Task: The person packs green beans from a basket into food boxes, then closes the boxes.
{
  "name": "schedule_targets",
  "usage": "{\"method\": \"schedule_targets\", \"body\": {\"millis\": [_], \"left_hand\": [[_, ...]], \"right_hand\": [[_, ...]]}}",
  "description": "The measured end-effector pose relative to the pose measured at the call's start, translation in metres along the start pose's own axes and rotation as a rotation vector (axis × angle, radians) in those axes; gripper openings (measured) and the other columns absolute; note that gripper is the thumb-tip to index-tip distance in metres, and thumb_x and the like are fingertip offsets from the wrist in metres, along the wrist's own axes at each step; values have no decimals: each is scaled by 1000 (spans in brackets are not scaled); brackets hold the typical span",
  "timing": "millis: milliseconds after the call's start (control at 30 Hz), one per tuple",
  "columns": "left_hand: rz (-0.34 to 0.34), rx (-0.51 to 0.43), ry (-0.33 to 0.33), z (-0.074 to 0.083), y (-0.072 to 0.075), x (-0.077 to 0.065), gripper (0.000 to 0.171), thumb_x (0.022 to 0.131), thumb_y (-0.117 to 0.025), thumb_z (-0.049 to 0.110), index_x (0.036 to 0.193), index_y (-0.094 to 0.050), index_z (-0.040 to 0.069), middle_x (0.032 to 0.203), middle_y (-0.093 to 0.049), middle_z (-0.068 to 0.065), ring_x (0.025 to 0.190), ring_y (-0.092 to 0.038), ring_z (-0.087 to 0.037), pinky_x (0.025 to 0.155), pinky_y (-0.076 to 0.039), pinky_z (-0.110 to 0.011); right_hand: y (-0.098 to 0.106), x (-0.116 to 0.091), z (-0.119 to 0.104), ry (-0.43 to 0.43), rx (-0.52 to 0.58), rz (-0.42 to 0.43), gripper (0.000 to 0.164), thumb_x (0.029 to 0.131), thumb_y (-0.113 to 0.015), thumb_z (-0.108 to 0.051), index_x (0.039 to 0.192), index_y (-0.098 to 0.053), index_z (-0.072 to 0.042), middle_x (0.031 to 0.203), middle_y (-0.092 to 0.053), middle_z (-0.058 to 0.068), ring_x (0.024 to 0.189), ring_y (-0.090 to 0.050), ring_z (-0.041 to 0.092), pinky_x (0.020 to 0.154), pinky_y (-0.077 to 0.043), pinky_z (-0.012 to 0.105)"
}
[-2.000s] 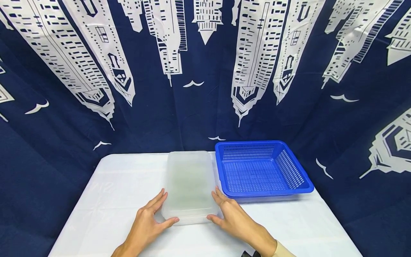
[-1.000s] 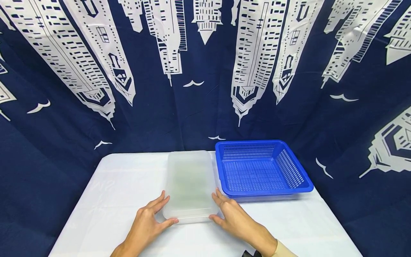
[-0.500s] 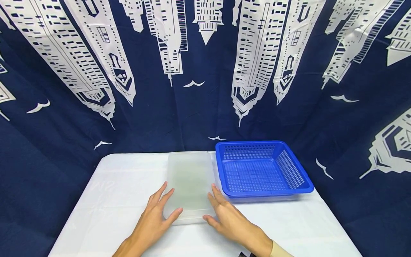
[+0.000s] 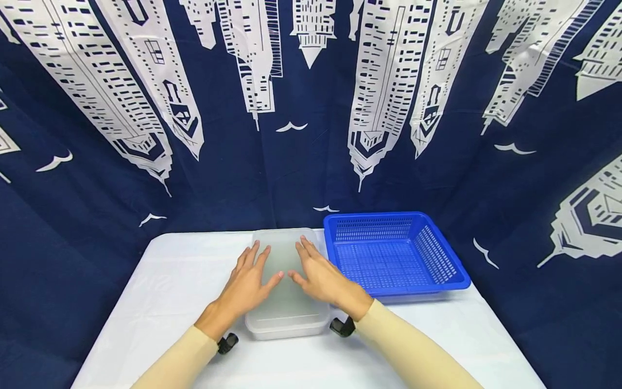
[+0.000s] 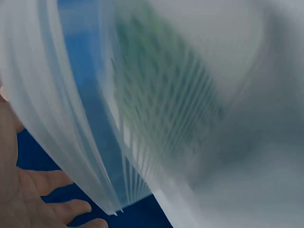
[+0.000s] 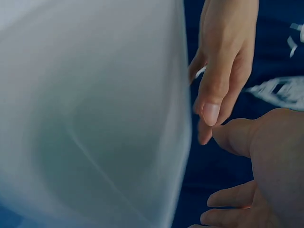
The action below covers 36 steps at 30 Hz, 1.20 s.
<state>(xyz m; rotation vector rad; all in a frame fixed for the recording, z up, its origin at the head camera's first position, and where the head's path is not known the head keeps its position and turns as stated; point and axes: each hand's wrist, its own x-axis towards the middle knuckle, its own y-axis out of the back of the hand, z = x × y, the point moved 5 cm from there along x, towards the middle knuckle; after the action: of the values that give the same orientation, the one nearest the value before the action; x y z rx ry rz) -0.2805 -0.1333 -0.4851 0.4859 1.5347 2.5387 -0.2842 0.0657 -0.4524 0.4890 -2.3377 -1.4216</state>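
Note:
A translucent plastic storage box [image 4: 284,310] with its lid on stands on the white-covered table [image 4: 184,275]. Something green and ribbed or netted [image 5: 161,80] shows blurrily through its side in the left wrist view. My left hand [image 4: 246,284] hovers over the left half of the lid, fingers spread and holding nothing. Over the right half hangs my right hand [image 4: 322,276], fingers straight, its thumb pointing at the left thumb. The right wrist view shows both hands beside the box edge, thumb tips close together. Parts of the lid are hidden under the hands.
A blue plastic basket [image 4: 403,290] with perforated walls stands right of the box, close to it. Behind the table hangs a navy curtain [image 4: 301,173] printed with white buildings and birds. Black wrist cameras [image 4: 343,327] sit under both wrists.
Both hands have let go of the box's near corners and moved up and forward over the lid, closer together. Box and basket stay in place.

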Motion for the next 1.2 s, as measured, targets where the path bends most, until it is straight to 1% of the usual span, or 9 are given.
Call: {"method": "schedule_targets", "body": {"millis": [67,200,367,467,700,800,900,1033,1200], "left_hand": [[-46,10,18,-6,-3,14,86,117,-65,55,179,-40,1,191,-24,-33,174,-27,-65,129,-42,-85],[-89,2,34,-16,-10,35,91,118,-62,54,183,-31,0,193,-15,-32,178,-16,-63,137,-32,-81],[-121,-1,60,-24,-17,51,91,120,-57,54,185,-23,0,195,-9,-29,182,-7,-57,141,-27,-79],[-130,15,71,-28,-21,56,86,121,-54,51,185,-24,0,195,-11,-28,182,-9,-57,139,-28,-81],[-127,42,69,-33,-29,60,82,123,-47,47,186,-20,3,196,-11,-25,182,-10,-54,139,-30,-79],[-117,32,61,-33,-29,60,81,123,-48,46,186,-22,2,196,-13,-26,182,-12,-55,137,-33,-80],[-113,26,59,-33,-28,62,82,122,-48,46,185,-22,1,195,-13,-26,182,-12,-55,135,-35,-81],[-99,7,63,-32,-26,64,83,120,-48,46,184,-24,-1,195,-12,-28,181,-11,-57,134,-34,-84],[-86,-3,64,-28,-26,54,88,120,-50,50,182,-24,-7,195,-10,-31,180,-8,-61,130,-40,-84]], "right_hand": [[-4,17,8,-37,3,-22,81,117,-72,-33,174,-38,14,188,-30,35,176,-35,53,142,-37,63],[-16,41,22,-96,6,-56,82,119,-69,-33,175,-35,15,189,-25,35,178,-29,52,144,-33,61],[-33,63,40,-151,25,-44,84,119,-67,-34,176,-32,16,191,-20,36,179,-20,56,145,-26,67],[-44,73,53,-188,31,-38,87,118,-66,-37,176,-30,16,191,-18,36,180,-18,56,146,-24,69],[-58,85,73,-234,-6,-71,93,118,-65,-44,179,-24,13,194,-9,31,184,-10,48,149,-20,62],[-57,86,73,-240,-18,-103,94,119,-63,-46,180,-22,12,194,-6,30,184,-7,46,150,-17,60],[-57,88,75,-234,-51,-103,94,120,-59,-51,181,-23,10,195,-7,29,184,-9,46,150,-19,58],[-43,85,63,-227,-75,-98,90,120,-58,-48,179,-27,12,194,-14,31,183,-16,48,149,-22,57],[-21,64,41,-238,-84,-125,88,121,-60,-41,178,-23,16,192,-13,35,183,-14,48,150,-20,54]]}}
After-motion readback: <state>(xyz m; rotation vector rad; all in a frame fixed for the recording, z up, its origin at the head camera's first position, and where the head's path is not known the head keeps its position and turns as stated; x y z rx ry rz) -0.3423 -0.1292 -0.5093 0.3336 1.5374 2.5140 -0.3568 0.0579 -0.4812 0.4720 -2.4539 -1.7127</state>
